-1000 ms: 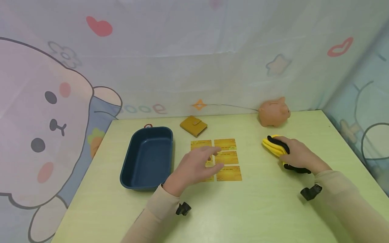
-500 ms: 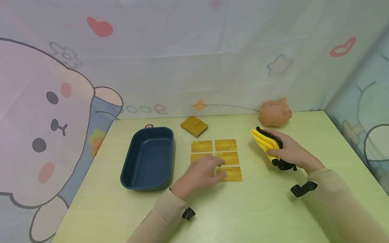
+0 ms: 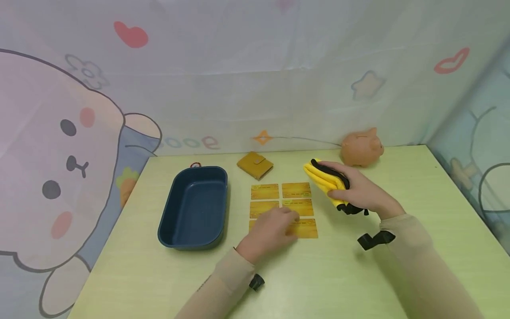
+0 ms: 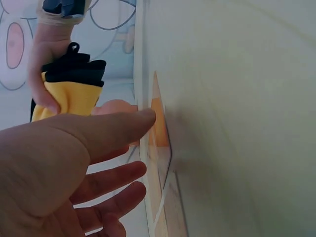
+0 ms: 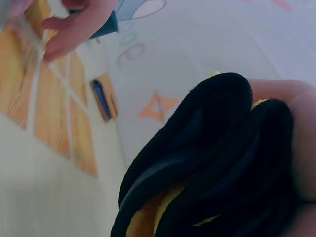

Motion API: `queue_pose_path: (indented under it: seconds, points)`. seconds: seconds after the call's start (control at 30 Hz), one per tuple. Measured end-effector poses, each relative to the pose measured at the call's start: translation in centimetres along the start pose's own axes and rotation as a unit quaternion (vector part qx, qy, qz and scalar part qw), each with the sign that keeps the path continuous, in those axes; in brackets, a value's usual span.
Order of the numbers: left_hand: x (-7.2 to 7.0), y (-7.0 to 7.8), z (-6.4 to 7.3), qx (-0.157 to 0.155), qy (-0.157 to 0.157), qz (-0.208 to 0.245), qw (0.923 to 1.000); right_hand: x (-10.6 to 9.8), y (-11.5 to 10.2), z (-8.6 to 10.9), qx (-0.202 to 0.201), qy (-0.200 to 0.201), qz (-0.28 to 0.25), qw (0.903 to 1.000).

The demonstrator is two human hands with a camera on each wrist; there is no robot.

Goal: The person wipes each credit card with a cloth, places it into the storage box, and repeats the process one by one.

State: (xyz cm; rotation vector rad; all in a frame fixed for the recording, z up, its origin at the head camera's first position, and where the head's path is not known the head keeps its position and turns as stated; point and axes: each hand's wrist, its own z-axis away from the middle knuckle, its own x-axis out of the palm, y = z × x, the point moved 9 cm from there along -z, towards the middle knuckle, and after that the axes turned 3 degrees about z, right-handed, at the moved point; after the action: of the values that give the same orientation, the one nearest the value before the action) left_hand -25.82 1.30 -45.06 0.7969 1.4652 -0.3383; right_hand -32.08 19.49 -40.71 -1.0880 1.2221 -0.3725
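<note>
My right hand (image 3: 360, 188) grips a folded yellow cloth with black trim (image 3: 323, 179), held above the table right of the cards. In the right wrist view the cloth's black-edged folds (image 5: 197, 158) fill the foreground. My left hand (image 3: 268, 234) is low over gold cards laid in two columns, nearest the lower-right card (image 3: 307, 228). It covers part of the lower-left card. In the left wrist view, the thumb and fingers are spread apart, with the thumb tip beside a card (image 4: 159, 118); whether it touches cannot be told. Nothing shows between those fingers.
A dark blue bin (image 3: 162, 221) stands left of the cards. A mustard wallet (image 3: 255, 165) lies behind them, and a pink piggy bank (image 3: 360, 148) stands at the back right. A small round red-and-white item (image 3: 195, 165) shows behind the bin. A printed curtain hangs behind the table (image 3: 318, 279).
My right hand has lifted the cloth off the table and carried it left toward the cards. My left hand has shifted slightly toward me and right, uncovering the upper-left card.
</note>
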Motion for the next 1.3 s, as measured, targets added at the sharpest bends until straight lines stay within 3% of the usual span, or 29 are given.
queue_pose_path:
  seconds: [0.17, 0.5, 0.77, 0.97, 1.17, 1.3]
  points:
    - [0.2, -0.2, 0.0, -0.008, 0.006, -0.009, 0.9999, 0.5, -1.2, -0.5, -0.008, -0.008, -0.013, 0.9998]
    - [1.0, -0.8, -0.1, -0.038, -0.014, 0.04, 0.9984, 0.9, -2.5, -0.4, -0.023, -0.003, -0.02, 0.9995]
    - [1.6, -1.0, -0.2, -0.044, -0.045, 0.071, 0.9955, -1.0, -3.2, 0.5, -0.017, 0.042, -0.014, 0.9989]
    - [1.5, -1.1, -0.4, -0.052, -0.046, 0.053, 0.9962, -1.3, -3.6, 0.5, -0.024, 0.043, -0.012, 0.9987]
    - [1.0, -0.7, -0.8, -0.034, -0.031, 0.015, 0.9988, -1.3, -3.8, 0.5, -0.028, 0.045, -0.011, 0.9985]
    - [0.7, -0.3, -0.8, -0.032, -0.029, 0.046, 0.998, -1.3, -3.9, 0.4, -0.029, 0.044, -0.007, 0.9986]
